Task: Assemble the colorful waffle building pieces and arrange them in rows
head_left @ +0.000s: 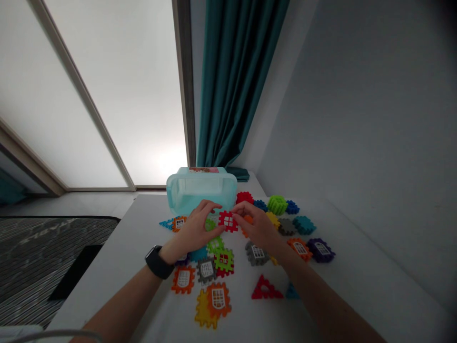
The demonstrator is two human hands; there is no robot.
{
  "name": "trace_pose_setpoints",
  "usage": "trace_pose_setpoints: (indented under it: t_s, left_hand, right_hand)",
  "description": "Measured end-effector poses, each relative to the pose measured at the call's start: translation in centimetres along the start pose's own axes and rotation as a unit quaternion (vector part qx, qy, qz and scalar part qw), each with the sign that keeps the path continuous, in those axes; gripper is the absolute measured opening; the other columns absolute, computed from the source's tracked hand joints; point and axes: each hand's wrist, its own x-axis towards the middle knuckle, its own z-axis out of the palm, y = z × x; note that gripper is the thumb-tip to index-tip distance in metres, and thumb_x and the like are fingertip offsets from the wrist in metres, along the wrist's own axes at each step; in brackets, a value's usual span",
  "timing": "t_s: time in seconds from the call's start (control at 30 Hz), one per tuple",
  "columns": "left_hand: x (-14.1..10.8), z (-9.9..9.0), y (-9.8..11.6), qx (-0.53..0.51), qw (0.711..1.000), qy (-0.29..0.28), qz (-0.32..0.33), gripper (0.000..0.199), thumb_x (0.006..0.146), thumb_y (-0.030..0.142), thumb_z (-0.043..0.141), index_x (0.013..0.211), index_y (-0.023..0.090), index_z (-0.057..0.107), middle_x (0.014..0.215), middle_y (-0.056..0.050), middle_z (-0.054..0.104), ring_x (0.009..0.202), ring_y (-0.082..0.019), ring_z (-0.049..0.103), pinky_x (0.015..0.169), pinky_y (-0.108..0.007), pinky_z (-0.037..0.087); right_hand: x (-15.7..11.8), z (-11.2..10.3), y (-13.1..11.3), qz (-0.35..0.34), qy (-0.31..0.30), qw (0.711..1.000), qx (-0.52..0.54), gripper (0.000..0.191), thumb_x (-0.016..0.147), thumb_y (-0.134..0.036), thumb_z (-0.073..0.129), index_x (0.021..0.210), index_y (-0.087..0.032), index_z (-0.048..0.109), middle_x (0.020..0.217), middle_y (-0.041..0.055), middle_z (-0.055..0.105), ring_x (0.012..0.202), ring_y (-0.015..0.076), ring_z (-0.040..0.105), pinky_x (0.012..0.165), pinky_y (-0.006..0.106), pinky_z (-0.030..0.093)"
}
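My left hand [194, 229] and my right hand [255, 224] meet over a red interlocking window tile [227, 221], their fingertips pressing on it from both sides. A black watch [159, 262] sits on my left wrist. Under and around my hands, several notched plastic tiles in orange, green, grey, yellow and purple lie flat on a white table [121, 267]. Among them are an orange window tile [183, 279] and a red triangular tile [266, 288]. My hands hide parts of some tiles.
A translucent teal plastic box [201, 190] stands just beyond my hands. Green, blue and red gear-edged tiles lie to its right. A grey wall [357, 119] runs along the table's right side. A dark striped floor lies beyond the left edge.
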Motion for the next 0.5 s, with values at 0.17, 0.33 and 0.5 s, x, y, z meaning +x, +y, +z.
trace_pose_setpoints:
  t_s: [0.17, 0.33, 0.5]
  left_hand:
    - [-0.4, -0.1, 0.1, 0.193, 0.978, 0.019, 0.078, 0.05, 0.081, 0.036, 0.078, 0.124, 0.022, 0.058, 0.132, -0.014, 0.054, 0.12, -0.034, 0.055, 0.1, -0.052, 0.046]
    - [-0.2, -0.7, -0.5, 0.227, 0.967, 0.034, 0.109, 0.043, 0.082, 0.039, 0.078, 0.118, 0.022, 0.062, 0.132, -0.014, 0.053, 0.12, -0.034, 0.055, 0.098, -0.052, 0.048]
    - [0.1, -1.3, -1.7, 0.17, 0.979, 0.072, 0.091, 0.044, 0.08, 0.035, 0.08, 0.118, 0.023, 0.061, 0.134, -0.014, 0.048, 0.118, -0.032, 0.056, 0.098, -0.052, 0.051]
  right_hand:
    - [0.1, 0.2, 0.4, 0.024, 0.009, 0.999, 0.04, 0.008, 0.09, -0.028, 0.057, 0.089, -0.021, 0.061, 0.08, 0.0012, 0.067, 0.075, 0.0172, 0.064, 0.071, 0.031, 0.053]
    - [0.0, -0.1, 0.7, -0.031, 0.008, 0.999, -0.01, 0.013, 0.093, -0.029, 0.054, 0.099, -0.021, 0.063, 0.091, 0.0047, 0.07, 0.083, 0.0196, 0.068, 0.076, 0.035, 0.057]
    - [-0.3, -1.0, 1.5, -0.22, 0.02, 0.958, -0.181, 0.033, 0.093, -0.028, 0.062, 0.126, -0.024, 0.058, 0.128, 0.0122, 0.063, 0.123, 0.0287, 0.058, 0.107, 0.052, 0.048]
